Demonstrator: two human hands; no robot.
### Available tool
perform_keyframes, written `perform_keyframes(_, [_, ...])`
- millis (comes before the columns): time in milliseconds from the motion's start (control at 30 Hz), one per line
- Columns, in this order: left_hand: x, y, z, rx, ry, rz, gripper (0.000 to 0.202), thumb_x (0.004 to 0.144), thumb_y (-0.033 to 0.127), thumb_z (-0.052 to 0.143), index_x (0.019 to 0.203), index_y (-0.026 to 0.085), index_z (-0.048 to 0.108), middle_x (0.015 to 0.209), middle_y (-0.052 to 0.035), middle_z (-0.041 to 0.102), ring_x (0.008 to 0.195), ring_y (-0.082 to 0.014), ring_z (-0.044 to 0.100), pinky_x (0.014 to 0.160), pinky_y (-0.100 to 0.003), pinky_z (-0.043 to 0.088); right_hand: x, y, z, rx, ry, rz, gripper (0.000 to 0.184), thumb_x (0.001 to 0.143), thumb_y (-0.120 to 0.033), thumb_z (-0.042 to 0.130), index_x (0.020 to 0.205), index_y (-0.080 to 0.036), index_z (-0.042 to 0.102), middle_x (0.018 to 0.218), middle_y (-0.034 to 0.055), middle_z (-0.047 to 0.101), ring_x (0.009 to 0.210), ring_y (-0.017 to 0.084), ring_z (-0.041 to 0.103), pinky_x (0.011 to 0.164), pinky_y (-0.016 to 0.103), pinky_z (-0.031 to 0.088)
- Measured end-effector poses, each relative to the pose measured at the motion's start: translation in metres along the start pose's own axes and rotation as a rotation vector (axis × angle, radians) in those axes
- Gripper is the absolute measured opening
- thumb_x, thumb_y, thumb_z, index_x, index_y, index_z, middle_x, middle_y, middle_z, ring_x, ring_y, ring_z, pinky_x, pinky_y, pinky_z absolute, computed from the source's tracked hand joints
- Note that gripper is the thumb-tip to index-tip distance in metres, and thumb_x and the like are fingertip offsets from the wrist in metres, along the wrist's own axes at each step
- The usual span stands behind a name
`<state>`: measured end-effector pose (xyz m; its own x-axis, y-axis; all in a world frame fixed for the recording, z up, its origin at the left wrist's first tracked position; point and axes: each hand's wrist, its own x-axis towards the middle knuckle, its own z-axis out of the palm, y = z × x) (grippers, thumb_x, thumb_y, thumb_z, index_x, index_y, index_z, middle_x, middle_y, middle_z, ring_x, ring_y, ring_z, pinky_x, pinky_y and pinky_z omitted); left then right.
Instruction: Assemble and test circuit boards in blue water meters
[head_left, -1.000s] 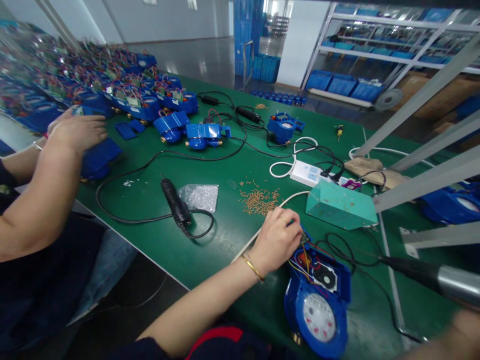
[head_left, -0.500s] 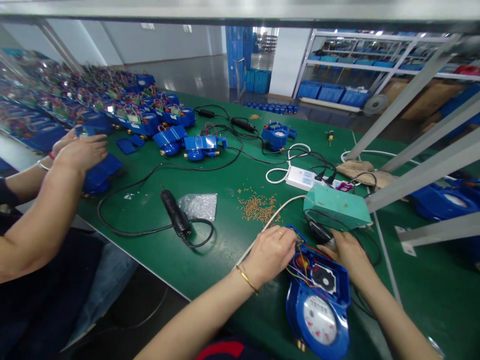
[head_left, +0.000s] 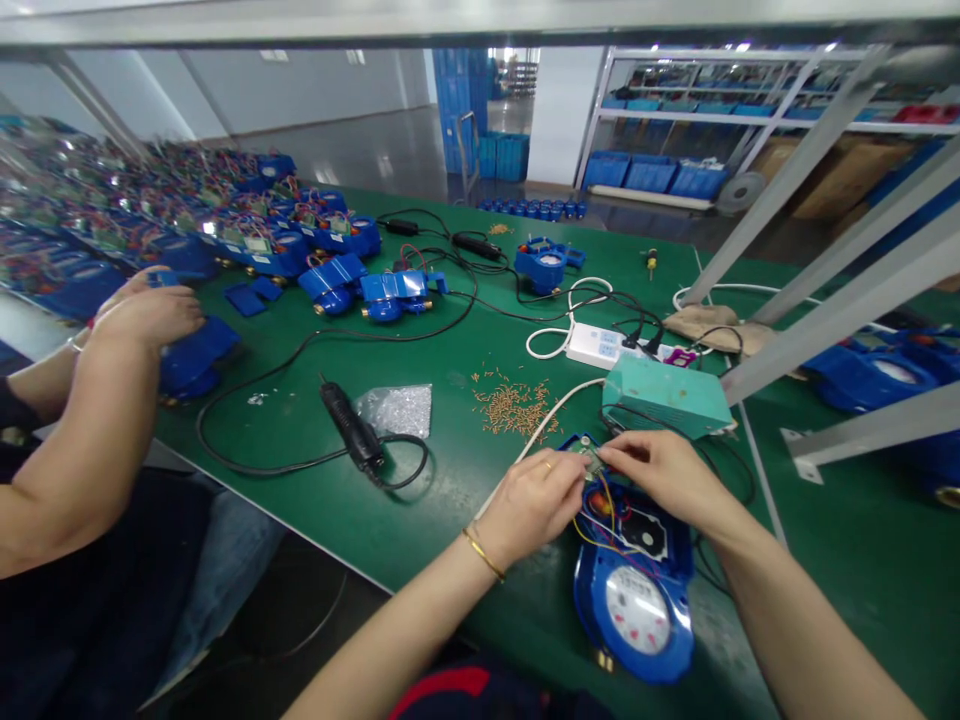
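A blue water meter [head_left: 636,590] with a white dial lies open on the green table [head_left: 465,330] in front of me, coloured wires showing in its upper half. My left hand [head_left: 534,500] is closed in a pinch at the meter's top edge, on a small circuit board [head_left: 589,458]. My right hand [head_left: 660,470] meets it from the right, fingers pinched on the same small part. A gold bracelet sits on my left wrist.
A co-worker's hands [head_left: 142,315] rest on a blue meter at the left. A black electric screwdriver [head_left: 351,432] with cable, a clear bag [head_left: 397,408], scattered brass screws [head_left: 514,405], a teal box [head_left: 664,398], a white power strip [head_left: 604,345] and many blue meters [head_left: 247,235] lie about.
My right hand has let go of the black tool and come in to the circuit board at the meter's top, meeting my left hand. The view has shifted slightly.
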<state>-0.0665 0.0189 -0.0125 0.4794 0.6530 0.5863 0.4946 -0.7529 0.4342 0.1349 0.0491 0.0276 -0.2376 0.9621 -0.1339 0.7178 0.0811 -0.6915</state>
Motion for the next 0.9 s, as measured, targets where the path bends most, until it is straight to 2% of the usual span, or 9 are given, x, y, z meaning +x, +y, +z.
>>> perform_keyframes(167, [-0.024, 0.004, -0.014, -0.057, 0.2, 0.16, 0.014, 0.088, 0.008, 0.056, 0.097, 0.018, 0.055, 0.108, -0.0085, 0.075, 0.098, -0.0169, 0.069, 0.089, -0.033, 0.059, -0.011, -0.004, 0.004, 0.098, -0.005, -0.007, 0.039, 0.084, -0.053, 0.053, 0.078, -0.021, 0.074, 0.077, 0.0041, 0.074, 0.073, 0.023, 0.068, 0.065, 0.03, 0.049])
perform_keyframes(267, [-0.039, 0.018, -0.024, 0.057, 0.255, 0.166, 0.015, 0.085, 0.009, 0.059, 0.093, 0.021, 0.056, 0.099, -0.0018, 0.077, 0.094, -0.0166, 0.068, 0.102, -0.042, 0.051, -0.015, -0.008, 0.009, 0.124, 0.031, -0.011, 0.04, 0.084, -0.055, 0.053, 0.077, -0.021, 0.073, 0.076, 0.0039, 0.074, 0.072, 0.024, 0.067, 0.064, 0.031, 0.048])
perform_keyframes(333, [-0.046, 0.027, -0.03, 0.034, 0.269, 0.136, 0.016, 0.085, 0.009, 0.058, 0.093, 0.022, 0.055, 0.089, 0.001, 0.077, 0.086, -0.0149, 0.067, 0.1, -0.04, 0.051, -0.018, -0.007, 0.012, 0.15, 0.1, 0.003, 0.042, 0.083, -0.057, 0.054, 0.076, -0.021, 0.073, 0.075, 0.0039, 0.074, 0.07, 0.024, 0.067, 0.063, 0.032, 0.049])
perform_keyframes(400, [-0.051, 0.029, -0.035, -0.057, 0.314, 0.056, 0.017, 0.085, 0.009, 0.054, 0.095, 0.023, 0.053, 0.083, 0.0008, 0.074, 0.078, -0.0134, 0.066, 0.087, -0.033, 0.055, -0.022, -0.002, 0.014, 0.176, 0.22, 0.043, 0.042, 0.079, -0.06, 0.058, 0.076, -0.021, 0.073, 0.073, 0.004, 0.074, 0.068, 0.026, 0.068, 0.061, 0.033, 0.05])
perform_keyframes(467, [-0.053, 0.02, -0.038, -0.038, 0.327, -0.153, 0.011, 0.089, 0.012, 0.051, 0.092, 0.022, 0.051, 0.08, -0.0001, 0.07, 0.075, -0.013, 0.065, 0.075, -0.028, 0.055, -0.027, 0.004, 0.015, 0.213, 0.359, 0.101, 0.042, 0.074, -0.061, 0.062, 0.078, -0.021, 0.074, 0.075, 0.0046, 0.074, 0.07, 0.027, 0.069, 0.06, 0.033, 0.052])
perform_keyframes(533, [-0.054, -0.002, -0.039, 0.095, 0.261, -0.423, 0.007, 0.091, 0.015, 0.049, 0.087, 0.021, 0.051, 0.077, -0.0002, 0.065, 0.072, -0.0136, 0.064, 0.069, -0.026, 0.054, -0.034, 0.008, 0.015, 0.275, 0.469, 0.163, 0.042, 0.07, -0.06, 0.065, 0.08, -0.021, 0.074, 0.078, 0.0054, 0.075, 0.071, 0.027, 0.07, 0.06, 0.032, 0.054])
perform_keyframes(600, [-0.056, -0.029, -0.035, 0.185, 0.179, -0.569, 0.009, 0.089, 0.013, 0.05, 0.082, 0.019, 0.053, 0.071, 0.0007, 0.059, 0.066, -0.0146, 0.061, 0.062, -0.026, 0.053, -0.043, 0.01, 0.015, 0.334, 0.536, 0.204, 0.041, 0.068, -0.059, 0.068, 0.081, -0.021, 0.073, 0.079, 0.0055, 0.074, 0.073, 0.025, 0.07, 0.062, 0.03, 0.056])
perform_keyframes(733, [-0.061, -0.065, -0.021, 0.27, 0.128, -0.637, 0.012, 0.081, 0.006, 0.052, 0.08, 0.017, 0.056, 0.09, -0.0064, 0.057, 0.08, -0.0203, 0.062, 0.075, -0.038, 0.055, -0.063, 0.006, 0.022, 0.386, 0.653, 0.217, 0.041, 0.073, -0.058, 0.067, 0.09, -0.021, 0.07, 0.082, 0.0048, 0.072, 0.073, 0.021, 0.069, 0.064, 0.026, 0.057])
perform_keyframes(900, [-0.052, -0.037, -0.024, 0.314, 0.139, -0.64, 0.036, 0.082, 0.007, 0.056, 0.118, 0.011, 0.056, 0.121, -0.019, 0.051, 0.109, -0.0314, 0.057, 0.091, -0.051, 0.051, -0.087, 0.004, 0.038, 0.393, 0.84, 0.168, 0.04, 0.078, -0.056, 0.069, 0.094, -0.02, 0.068, 0.081, 0.0054, 0.07, 0.067, 0.019, 0.068, 0.06, 0.025, 0.058])
